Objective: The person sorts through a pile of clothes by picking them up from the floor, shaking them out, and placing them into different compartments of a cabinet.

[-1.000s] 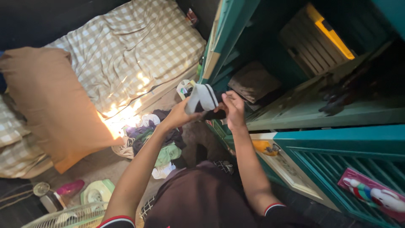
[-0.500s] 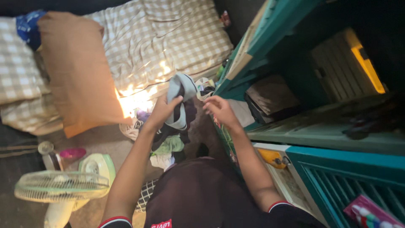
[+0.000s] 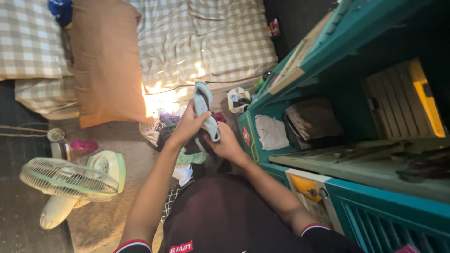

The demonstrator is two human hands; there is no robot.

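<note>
Nearest the camera, a dark maroon shirt with red-and-white sleeve trim (image 3: pixel 225 215), both forearms reaching forward from it. Left hand (image 3: pixel 190 124) raised, fingers (image 3: pixel 199 121) clenched around the lower half of a pale blue-grey folded cloth garment with a dark band (image 3: pixel 205 108). Right hand (image 3: pixel 226 143) just below and to the right, closed on the garment's lower end at the dark part; exactly how much is pinched there cannot be told. Garment's long axis upright, tilting slightly right toward its lower end, free top standing above the left fingers. Both hands touching it, left the higher, right the lower.

Beneath the hands, one heap of mixed coloured clothes on the floor (image 3: pixel 180 145). Left of that, one pale green electric fan lying tilted (image 3: pixel 70 180), and one pink lidded container (image 3: pixel 83 146) beside a clear jar.

Right, one teal wooden cupboard with open door (image 3: pixel 375 197), two folded piles on its lower shelf: one white (image 3: pixel 272 132), one brown (image 3: pixel 311 119).

Farthest, one mattress in beige check sheet (image 3: pixel 206 42) and one tan oblong pillow (image 3: pixel 108 61).
</note>
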